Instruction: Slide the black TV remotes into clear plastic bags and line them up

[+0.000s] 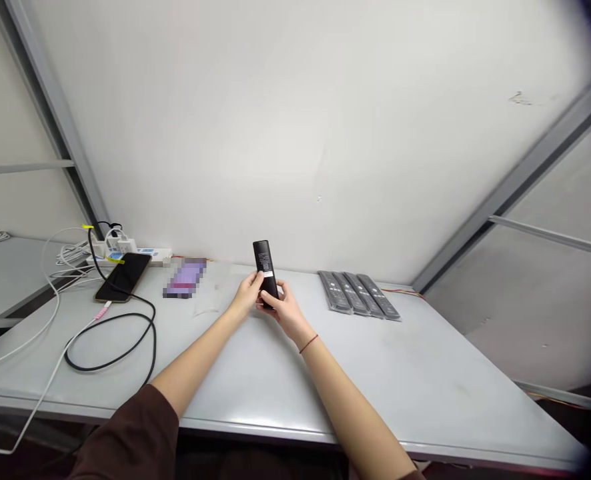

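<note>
Both hands hold one black remote control [265, 265] upright above the grey table [415, 380], its back with a small white label facing me. My left hand [248, 293] grips its lower left side with fingers curled. My right hand [284, 308] wraps the bottom end from the right; a thin red band circles that wrist. Several more black remotes [358, 293] lie side by side to the right, close to the wall.
A dark phone [123, 277] lies at the left with cables plugged in. Behind it sits a white power strip [125, 252] with chargers. A black cable [125, 333] and a white one loop over the table's left part. A small clear wrapper [206, 308] lies near my left hand.
</note>
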`<state>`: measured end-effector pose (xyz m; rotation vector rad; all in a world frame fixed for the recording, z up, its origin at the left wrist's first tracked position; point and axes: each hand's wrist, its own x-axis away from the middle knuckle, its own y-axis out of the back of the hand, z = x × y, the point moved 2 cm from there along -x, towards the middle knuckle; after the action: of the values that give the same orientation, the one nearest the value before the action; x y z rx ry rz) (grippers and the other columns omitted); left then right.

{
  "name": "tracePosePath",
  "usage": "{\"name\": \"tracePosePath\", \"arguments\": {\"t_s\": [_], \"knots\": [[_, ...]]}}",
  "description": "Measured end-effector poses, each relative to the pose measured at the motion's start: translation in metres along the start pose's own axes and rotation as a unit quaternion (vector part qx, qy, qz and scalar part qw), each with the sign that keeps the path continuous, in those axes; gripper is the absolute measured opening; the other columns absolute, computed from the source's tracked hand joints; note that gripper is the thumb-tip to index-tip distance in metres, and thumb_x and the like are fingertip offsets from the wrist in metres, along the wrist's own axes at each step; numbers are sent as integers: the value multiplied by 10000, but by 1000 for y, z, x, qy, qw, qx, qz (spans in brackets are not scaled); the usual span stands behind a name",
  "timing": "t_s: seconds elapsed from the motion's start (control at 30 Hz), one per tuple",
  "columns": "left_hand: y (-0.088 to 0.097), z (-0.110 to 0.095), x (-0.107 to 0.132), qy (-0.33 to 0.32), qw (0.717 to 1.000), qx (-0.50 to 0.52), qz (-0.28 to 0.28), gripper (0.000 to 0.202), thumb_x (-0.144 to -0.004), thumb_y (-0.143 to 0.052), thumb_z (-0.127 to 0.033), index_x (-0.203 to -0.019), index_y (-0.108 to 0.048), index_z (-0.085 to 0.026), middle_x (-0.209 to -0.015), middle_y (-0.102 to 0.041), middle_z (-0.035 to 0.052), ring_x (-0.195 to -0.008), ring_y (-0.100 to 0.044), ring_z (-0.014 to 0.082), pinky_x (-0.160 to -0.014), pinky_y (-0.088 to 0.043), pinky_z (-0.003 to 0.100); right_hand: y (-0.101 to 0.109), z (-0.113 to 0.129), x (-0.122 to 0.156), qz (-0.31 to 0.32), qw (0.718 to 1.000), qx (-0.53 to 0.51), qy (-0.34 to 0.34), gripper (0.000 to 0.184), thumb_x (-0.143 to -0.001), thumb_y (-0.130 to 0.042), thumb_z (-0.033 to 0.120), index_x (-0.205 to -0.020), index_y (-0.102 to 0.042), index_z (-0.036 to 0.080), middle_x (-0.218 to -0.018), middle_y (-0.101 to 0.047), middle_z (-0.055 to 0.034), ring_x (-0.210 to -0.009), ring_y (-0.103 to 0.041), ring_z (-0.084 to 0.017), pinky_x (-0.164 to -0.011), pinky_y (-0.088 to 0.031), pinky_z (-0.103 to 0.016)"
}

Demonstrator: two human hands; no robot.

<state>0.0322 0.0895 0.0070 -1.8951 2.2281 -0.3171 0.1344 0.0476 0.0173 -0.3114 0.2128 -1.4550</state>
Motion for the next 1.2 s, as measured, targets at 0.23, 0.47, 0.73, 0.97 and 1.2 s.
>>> {"name": "tracePosePath", "arguments": {"t_s": [0.23, 0.47, 0.73, 0.97, 1.2], "knots": [[-3, -6, 2, -69, 997, -15, 37, 435, -745, -592, -570, -858, -587, -150, -668, -542, -13, -502, -465, 64, -462, -373, 188, 4, 0, -4, -55, 996, 73, 5, 475, -709, -636, 596, -788, -592, 130, -776, -653, -78, -629, -614, -136, -619, -545, -266], [-4, 0, 0, -14, 996, -3, 83, 513, -700, -631, -585, -952, -557, -145, -666, -559, -9, -478, -487, 75, -438, -388, 197, 12, -3, -9, -46, 993, 90, 56, 508, -664, -657, 617, -764, -588, 124, -683, -645, -63, -632, -623, -163, -655, -534, -307], [1, 3, -3, -32, 998, -9, 55, 463, -749, -620, -517, -1038, -546, -163, -736, -586, 9, -592, -560, 105, -543, -448, 211, 7, 0, -4, -37, 998, 53, -19, 397, -726, -661, 516, -900, -603, 164, -911, -654, -77, -838, -653, -189, -663, -583, -299], [22, -10, -10, -71, 990, -91, -83, 328, -841, -480, -462, -981, -578, -181, -883, -633, 45, -777, -590, 153, -651, -452, 236, 23, -1, -7, -20, 981, 188, -54, 344, -753, -649, 466, -886, -574, 157, -864, -622, -75, -586, -631, -140, -457, -531, -247], [36, -10, -10, -48, 870, -486, -73, 365, -868, -405, -401, -788, -658, -150, -816, -678, 103, -837, -611, 230, -752, -431, 302, 29, -1, -8, -97, 914, 390, 51, 298, -712, -637, 440, -864, -599, 185, -771, -634, -30, -655, -601, -158, -618, -462, -272]]}}
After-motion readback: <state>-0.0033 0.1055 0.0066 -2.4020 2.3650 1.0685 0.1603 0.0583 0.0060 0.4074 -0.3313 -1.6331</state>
